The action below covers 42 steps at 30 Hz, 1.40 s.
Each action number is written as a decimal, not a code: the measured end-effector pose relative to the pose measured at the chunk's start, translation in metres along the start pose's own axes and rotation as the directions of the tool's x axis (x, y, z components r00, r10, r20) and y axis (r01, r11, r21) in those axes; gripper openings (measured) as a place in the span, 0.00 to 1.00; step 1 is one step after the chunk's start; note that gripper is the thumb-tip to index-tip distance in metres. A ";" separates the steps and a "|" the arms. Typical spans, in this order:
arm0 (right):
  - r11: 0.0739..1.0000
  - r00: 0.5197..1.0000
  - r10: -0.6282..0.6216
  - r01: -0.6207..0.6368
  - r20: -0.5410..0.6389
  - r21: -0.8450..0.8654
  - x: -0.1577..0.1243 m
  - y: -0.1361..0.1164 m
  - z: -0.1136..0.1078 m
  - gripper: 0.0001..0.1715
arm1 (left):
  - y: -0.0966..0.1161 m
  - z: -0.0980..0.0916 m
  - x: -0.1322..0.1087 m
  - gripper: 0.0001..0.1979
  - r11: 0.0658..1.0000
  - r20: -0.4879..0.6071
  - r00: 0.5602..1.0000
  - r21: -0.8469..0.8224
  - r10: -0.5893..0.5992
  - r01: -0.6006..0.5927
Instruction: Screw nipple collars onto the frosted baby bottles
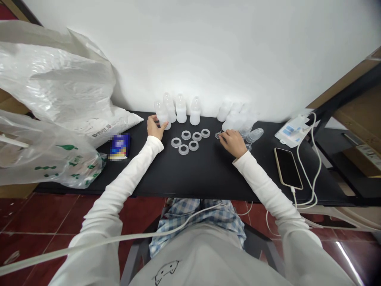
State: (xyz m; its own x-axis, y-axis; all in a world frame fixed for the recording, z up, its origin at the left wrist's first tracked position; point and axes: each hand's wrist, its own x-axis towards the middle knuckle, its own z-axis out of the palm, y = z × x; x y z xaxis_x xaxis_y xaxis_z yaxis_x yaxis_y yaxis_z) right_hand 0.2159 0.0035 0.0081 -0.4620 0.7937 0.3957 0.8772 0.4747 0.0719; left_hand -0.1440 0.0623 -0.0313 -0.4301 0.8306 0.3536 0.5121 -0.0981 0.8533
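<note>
At the left end of a row of white baby bottles with clear domed caps, my left hand (156,127) has its thumb and fingers around one baby bottle (161,113), which stands upright. Three more capped bottles (181,109) stand beside it. My right hand (234,142) is low over the table, its fingertips closed at the edge of a clear plastic ring (218,135). Behind that hand several white bottles (231,119) are grouped, with clear domed caps (254,135) to their right. Several translucent rings (193,145) lie flat between my hands.
On the black table (190,178), a blue packet (119,146) lies left beside large plastic bags (59,79). To the right are a phone (288,167) on a white cable (317,159) and a white-and-blue packet (293,130). A white wall (208,47) rises behind. Another cable (143,236) crosses my lap.
</note>
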 end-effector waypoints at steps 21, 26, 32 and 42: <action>0.995 0.995 0.091 -0.093 -0.046 -0.028 0.008 -0.011 0.011 0.17 | 0.036 -0.028 -0.047 0.19 0.955 0.525 0.800 -0.112 0.291 -0.274; 0.817 0.935 0.221 -0.023 -0.276 0.576 0.009 -0.027 0.006 0.19 | 0.091 0.023 -0.067 0.16 0.738 0.505 0.863 -0.581 -0.005 0.344; 0.405 0.877 0.424 0.041 -0.227 0.913 0.011 -0.049 0.003 0.18 | 0.127 0.052 -0.088 0.06 0.510 0.706 0.706 -0.585 -0.064 0.631; 0.645 0.854 0.401 -0.007 -0.332 0.764 0.013 -0.048 0.006 0.14 | 0.132 0.061 -0.111 0.06 0.458 0.755 0.655 -0.587 0.014 0.667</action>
State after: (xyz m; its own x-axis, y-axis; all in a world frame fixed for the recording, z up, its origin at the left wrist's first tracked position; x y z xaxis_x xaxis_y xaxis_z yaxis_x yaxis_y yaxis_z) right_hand 0.1673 -0.0064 0.0040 0.0010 0.7420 0.6704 0.4694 0.5916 -0.6555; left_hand 0.0167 -0.0090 0.0186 0.2871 0.9568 -0.0454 -0.4892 0.1873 0.8518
